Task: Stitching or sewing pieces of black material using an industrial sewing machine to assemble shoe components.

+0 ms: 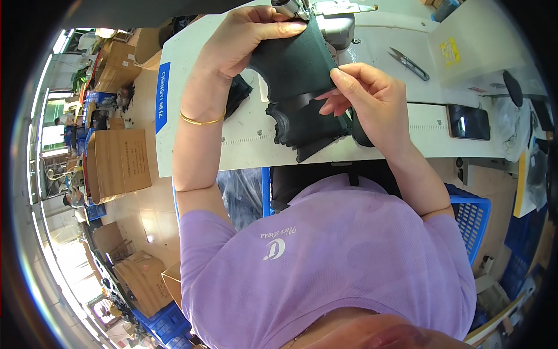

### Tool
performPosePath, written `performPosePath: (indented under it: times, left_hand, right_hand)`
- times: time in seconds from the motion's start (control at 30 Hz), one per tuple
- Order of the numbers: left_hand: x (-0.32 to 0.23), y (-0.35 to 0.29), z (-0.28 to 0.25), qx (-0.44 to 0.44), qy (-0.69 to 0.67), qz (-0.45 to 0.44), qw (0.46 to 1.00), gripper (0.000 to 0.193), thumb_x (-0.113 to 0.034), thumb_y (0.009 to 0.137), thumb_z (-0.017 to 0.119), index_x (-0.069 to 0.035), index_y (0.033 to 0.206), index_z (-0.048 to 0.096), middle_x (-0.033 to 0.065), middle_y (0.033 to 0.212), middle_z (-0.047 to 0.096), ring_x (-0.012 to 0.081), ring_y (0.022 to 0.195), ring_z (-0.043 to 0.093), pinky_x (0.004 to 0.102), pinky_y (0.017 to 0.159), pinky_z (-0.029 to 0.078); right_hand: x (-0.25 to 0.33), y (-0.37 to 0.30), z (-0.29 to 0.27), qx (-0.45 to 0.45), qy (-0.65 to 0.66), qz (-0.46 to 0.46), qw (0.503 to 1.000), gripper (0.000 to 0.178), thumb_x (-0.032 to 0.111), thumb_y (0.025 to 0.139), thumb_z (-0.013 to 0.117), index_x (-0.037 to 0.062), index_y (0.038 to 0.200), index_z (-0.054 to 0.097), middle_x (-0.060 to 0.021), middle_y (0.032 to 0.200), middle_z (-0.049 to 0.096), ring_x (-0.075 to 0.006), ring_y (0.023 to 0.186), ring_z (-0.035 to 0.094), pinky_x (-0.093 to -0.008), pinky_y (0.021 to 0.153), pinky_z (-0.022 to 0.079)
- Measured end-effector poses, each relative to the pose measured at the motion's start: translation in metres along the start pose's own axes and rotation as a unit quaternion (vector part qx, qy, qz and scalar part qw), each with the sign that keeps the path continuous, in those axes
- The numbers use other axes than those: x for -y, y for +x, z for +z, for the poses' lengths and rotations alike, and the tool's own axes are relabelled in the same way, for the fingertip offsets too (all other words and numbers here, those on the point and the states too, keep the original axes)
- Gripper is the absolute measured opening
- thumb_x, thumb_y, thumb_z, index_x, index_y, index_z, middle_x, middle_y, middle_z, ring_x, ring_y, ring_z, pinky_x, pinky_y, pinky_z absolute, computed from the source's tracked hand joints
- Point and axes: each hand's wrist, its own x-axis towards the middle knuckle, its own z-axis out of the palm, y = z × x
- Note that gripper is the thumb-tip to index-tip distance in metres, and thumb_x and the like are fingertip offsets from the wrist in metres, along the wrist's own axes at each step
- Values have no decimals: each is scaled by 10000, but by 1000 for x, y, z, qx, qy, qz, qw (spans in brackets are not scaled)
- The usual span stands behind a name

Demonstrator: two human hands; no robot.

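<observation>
A black fabric piece [293,61] stretches between my two hands, its far end up at the metal presser foot [293,8] of a sewing machine [339,30]. My left hand [247,38] grips its far left part, with the thumb laid on top near the foot. On the right edge, my right hand [372,96] pinches the cloth between thumb and forefinger, the other fingers loosely curled. Beneath and nearer to me lies a stack of black cut fabric pieces [302,131] with wavy edges, partly overhanging the table edge. Another black scrap [238,96] rests by my left wrist.
Thread snips [410,63] and a dark phone [468,122] lie to the right on the white table [407,148]. A translucent plastic bin [488,49] stands beyond them. Blue baskets [474,221] flank my lap. Cardboard boxes [119,166] stand on the floor at left.
</observation>
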Motion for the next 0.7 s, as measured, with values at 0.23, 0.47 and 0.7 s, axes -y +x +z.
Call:
performPosePath:
  times: [0.23, 0.47, 0.7]
  left_hand:
    - [-19, -8, 21, 33, -80, -52, 995, 174, 15, 800, 760, 38, 964, 708, 75, 870, 715, 131, 720, 649, 235, 666, 512]
    - [-17, -8, 23, 10, -77, -57, 995, 195, 33, 776, 773, 43, 959, 708, 86, 861, 716, 145, 711, 657, 250, 670, 532]
    - [-19, -8, 24, 19, -124, -25, 992, 225, 49, 770, 763, 40, 986, 701, 98, 898, 717, 161, 759, 667, 265, 701, 538]
  right_hand:
    - [-7, 1, -1, 5, 21, -6, 1000, 247, 169, 1005, 557, -53, 991, 663, -140, 794, 719, -164, 662, 701, -227, 585, 529]
    - [-8, 0, -2, 6, 13, -14, 1000, 248, 144, 1008, 524, -64, 992, 658, -157, 805, 720, -175, 674, 707, -236, 598, 544]
    - [-6, 1, 1, 12, 25, -14, 1000, 246, 126, 1009, 507, -72, 1002, 653, -166, 811, 720, -175, 678, 708, -238, 603, 551]
